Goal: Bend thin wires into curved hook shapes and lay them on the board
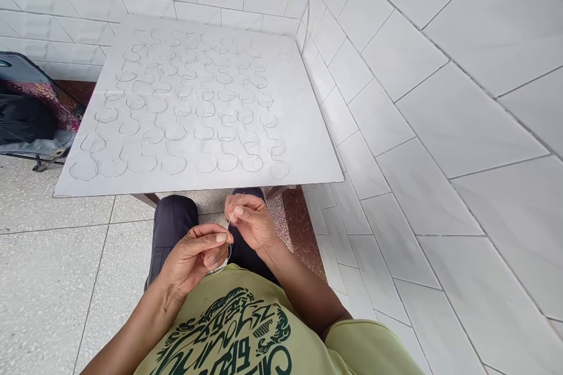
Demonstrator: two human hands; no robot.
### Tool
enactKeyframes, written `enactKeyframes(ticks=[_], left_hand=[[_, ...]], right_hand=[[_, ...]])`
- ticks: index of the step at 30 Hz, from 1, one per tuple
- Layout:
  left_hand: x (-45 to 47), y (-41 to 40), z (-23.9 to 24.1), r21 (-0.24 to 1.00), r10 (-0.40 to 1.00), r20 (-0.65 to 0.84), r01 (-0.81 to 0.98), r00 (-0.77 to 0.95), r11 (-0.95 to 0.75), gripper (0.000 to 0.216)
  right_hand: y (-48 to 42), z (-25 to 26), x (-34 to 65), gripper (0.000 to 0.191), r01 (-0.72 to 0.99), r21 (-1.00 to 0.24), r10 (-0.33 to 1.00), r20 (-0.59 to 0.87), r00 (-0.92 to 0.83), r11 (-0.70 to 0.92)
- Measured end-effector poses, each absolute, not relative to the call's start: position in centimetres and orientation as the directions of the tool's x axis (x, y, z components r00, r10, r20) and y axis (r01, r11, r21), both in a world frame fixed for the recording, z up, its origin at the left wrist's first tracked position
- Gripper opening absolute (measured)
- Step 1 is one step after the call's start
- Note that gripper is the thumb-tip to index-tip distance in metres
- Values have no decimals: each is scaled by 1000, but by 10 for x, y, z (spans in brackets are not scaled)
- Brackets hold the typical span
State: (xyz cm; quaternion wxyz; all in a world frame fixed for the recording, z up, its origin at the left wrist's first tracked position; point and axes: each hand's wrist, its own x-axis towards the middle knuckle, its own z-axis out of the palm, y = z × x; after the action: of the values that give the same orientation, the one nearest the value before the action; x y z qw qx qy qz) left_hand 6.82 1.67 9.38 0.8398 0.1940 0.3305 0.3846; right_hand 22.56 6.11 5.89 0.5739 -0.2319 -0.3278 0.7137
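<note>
A thin, pale wire (229, 221) runs between my two hands, above my lap. My left hand (200, 255) pinches it between thumb and fingertips, and a curved end hangs below that hand. Slightly higher and to the right, my right hand (251, 221) pinches the same wire near its upper end. Whether it is metal wire or stiff thread I cannot tell for sure. Beyond my hands, many similar bent wire pieces (206, 159), curled like S or hook shapes, lie in rough rows on a white board (303, 140).
The board rests on a table whose leg (146, 199) shows under the near edge. Tiled walls (396, 99) stand close on the right and behind. A cable (308, 0) hangs in the corner. At the left is a folding chair (30, 64) with a dark bag (24, 114) on it.
</note>
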Motion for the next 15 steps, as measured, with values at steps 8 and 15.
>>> enactKeyframes(ticks=[8, 15], left_hand=[[74, 16, 105, 565, 774, -520, -535, 361, 628, 16], [73, 12, 104, 564, 772, -516, -531, 371, 632, 15]], right_hand=[[66, 64, 235, 14, -298, -945, 989, 148, -12, 137], [66, 64, 236, 17, -458, -888, 990, 103, -94, 49]])
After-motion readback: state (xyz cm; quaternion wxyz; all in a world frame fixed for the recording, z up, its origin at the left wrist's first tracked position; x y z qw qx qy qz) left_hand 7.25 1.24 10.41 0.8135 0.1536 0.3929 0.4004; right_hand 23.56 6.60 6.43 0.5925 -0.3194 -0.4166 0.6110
